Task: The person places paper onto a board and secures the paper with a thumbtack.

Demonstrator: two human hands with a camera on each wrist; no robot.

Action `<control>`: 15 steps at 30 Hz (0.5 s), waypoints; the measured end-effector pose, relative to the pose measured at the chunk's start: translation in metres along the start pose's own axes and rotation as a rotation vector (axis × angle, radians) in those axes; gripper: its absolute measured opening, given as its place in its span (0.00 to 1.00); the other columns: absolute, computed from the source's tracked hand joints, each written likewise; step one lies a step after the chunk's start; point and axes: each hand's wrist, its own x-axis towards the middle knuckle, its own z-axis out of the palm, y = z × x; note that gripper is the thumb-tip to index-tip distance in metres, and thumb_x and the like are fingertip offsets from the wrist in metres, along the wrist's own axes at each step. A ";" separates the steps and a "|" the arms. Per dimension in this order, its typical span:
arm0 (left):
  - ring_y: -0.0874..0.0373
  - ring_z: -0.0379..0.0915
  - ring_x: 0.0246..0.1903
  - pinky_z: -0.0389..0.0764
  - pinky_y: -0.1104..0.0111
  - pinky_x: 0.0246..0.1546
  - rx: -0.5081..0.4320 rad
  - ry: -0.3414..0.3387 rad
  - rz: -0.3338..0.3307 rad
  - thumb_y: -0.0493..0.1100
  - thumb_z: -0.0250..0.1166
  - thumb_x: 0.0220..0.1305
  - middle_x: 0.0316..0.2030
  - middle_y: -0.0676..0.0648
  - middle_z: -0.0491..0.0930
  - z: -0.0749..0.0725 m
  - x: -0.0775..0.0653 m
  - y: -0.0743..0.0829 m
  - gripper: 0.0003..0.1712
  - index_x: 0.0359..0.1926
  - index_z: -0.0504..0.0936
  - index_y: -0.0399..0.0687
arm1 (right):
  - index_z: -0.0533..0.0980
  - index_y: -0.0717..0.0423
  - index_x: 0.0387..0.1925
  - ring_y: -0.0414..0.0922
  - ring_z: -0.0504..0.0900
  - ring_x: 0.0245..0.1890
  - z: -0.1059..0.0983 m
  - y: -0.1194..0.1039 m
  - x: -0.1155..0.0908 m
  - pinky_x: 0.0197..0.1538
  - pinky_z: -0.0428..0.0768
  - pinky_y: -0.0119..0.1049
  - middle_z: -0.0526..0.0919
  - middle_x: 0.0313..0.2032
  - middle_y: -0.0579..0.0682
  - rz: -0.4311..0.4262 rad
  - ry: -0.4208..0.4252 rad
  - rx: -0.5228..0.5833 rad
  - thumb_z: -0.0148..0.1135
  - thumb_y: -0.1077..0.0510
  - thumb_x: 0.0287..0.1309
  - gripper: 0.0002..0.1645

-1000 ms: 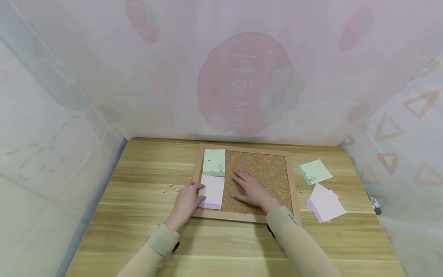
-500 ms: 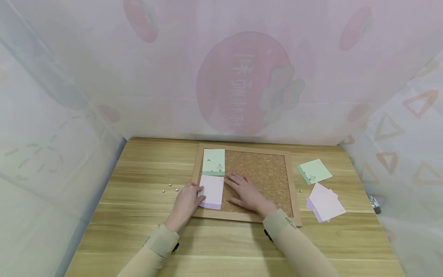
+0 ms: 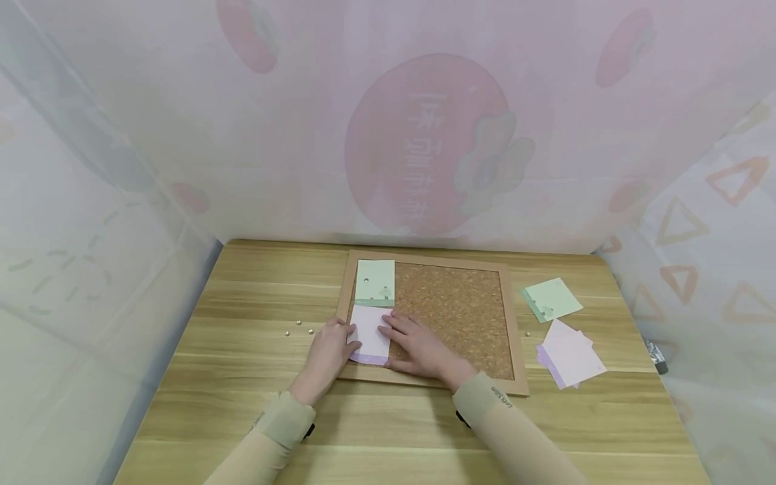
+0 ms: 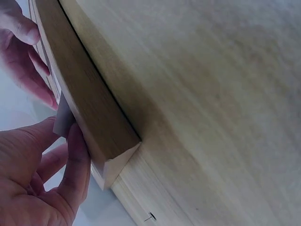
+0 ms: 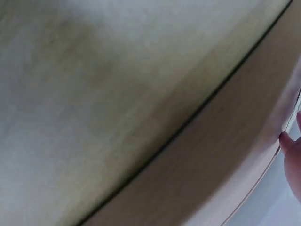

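A lilac-and-white sheet of note paper (image 3: 371, 330) lies at the lower left of a wood-framed corkboard (image 3: 463, 310). My left hand (image 3: 327, 350) pinches its left edge; the left wrist view shows that edge lifted between thumb and fingers beside the frame. From the other side, my right hand (image 3: 421, 347) rests on the note's right edge, fingers extended and the thumb near its lower corner. Directly above, a green sheet of note paper (image 3: 374, 276) has a thumbtack (image 3: 366, 280) in it. The right wrist view catches only part of my right hand (image 5: 294, 155).
Several loose thumbtacks (image 3: 299, 322) lie left of the board, and another thumbtack (image 3: 527, 335) lies to its right. A spare green note (image 3: 554, 298) and overlapping lilac notes (image 3: 574, 360) lie farther right. Printed fabric walls enclose the wooden table (image 3: 388, 438) at back and sides.
My right hand has slid left across the cork until its fingers reach onto the lilac note. My left hand has stayed at the note's left edge.
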 end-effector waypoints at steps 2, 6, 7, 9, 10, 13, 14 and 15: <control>0.44 0.83 0.40 0.85 0.54 0.42 0.003 0.003 0.005 0.42 0.75 0.57 0.43 0.37 0.83 0.000 0.000 0.000 0.20 0.49 0.87 0.36 | 0.62 0.49 0.75 0.52 0.57 0.78 0.001 -0.001 -0.001 0.77 0.58 0.56 0.61 0.76 0.52 0.006 -0.009 -0.004 0.60 0.34 0.64 0.44; 0.44 0.84 0.40 0.85 0.53 0.43 0.027 0.015 0.028 0.44 0.75 0.55 0.43 0.37 0.84 0.000 0.000 -0.003 0.20 0.47 0.87 0.38 | 0.62 0.49 0.75 0.51 0.56 0.78 0.001 -0.001 -0.002 0.78 0.57 0.54 0.60 0.77 0.51 0.023 -0.032 -0.018 0.59 0.34 0.65 0.44; 0.44 0.84 0.40 0.85 0.53 0.43 0.031 0.016 0.033 0.44 0.76 0.55 0.42 0.38 0.84 0.000 0.000 -0.003 0.20 0.47 0.88 0.39 | 0.62 0.49 0.74 0.51 0.56 0.78 0.001 -0.001 -0.002 0.78 0.56 0.54 0.60 0.77 0.51 0.026 -0.035 -0.021 0.59 0.34 0.65 0.44; 0.44 0.84 0.40 0.85 0.53 0.43 0.038 0.016 0.042 0.45 0.76 0.55 0.42 0.38 0.84 0.000 0.001 -0.005 0.20 0.46 0.88 0.39 | 0.62 0.49 0.75 0.51 0.55 0.79 0.002 -0.001 -0.002 0.79 0.56 0.54 0.60 0.77 0.51 0.030 -0.041 -0.023 0.58 0.34 0.65 0.44; 0.44 0.84 0.41 0.85 0.53 0.44 0.037 0.013 0.042 0.45 0.76 0.54 0.43 0.38 0.85 0.000 0.001 -0.005 0.20 0.47 0.88 0.39 | 0.62 0.49 0.75 0.50 0.55 0.79 0.002 -0.001 -0.002 0.79 0.56 0.53 0.59 0.77 0.51 0.031 -0.042 -0.024 0.58 0.34 0.65 0.43; 0.44 0.84 0.42 0.85 0.53 0.45 0.028 0.005 0.041 0.46 0.76 0.55 0.43 0.38 0.84 0.000 0.001 -0.007 0.21 0.47 0.88 0.39 | 0.62 0.48 0.75 0.50 0.53 0.79 0.002 -0.001 -0.002 0.79 0.54 0.53 0.58 0.78 0.51 0.032 -0.050 -0.025 0.57 0.33 0.66 0.43; 0.44 0.84 0.42 0.85 0.53 0.45 0.026 0.006 0.043 0.46 0.76 0.54 0.44 0.38 0.84 0.000 0.002 -0.007 0.21 0.47 0.88 0.39 | 0.62 0.49 0.75 0.50 0.53 0.79 0.002 0.000 -0.002 0.79 0.54 0.53 0.57 0.78 0.51 0.029 -0.049 -0.023 0.57 0.33 0.66 0.43; 0.44 0.84 0.42 0.85 0.53 0.45 0.023 0.006 0.044 0.46 0.76 0.54 0.43 0.38 0.84 0.000 0.002 -0.007 0.21 0.47 0.88 0.39 | 0.62 0.49 0.75 0.50 0.52 0.79 0.002 0.000 -0.001 0.79 0.54 0.53 0.57 0.78 0.51 0.026 -0.050 -0.024 0.56 0.33 0.66 0.43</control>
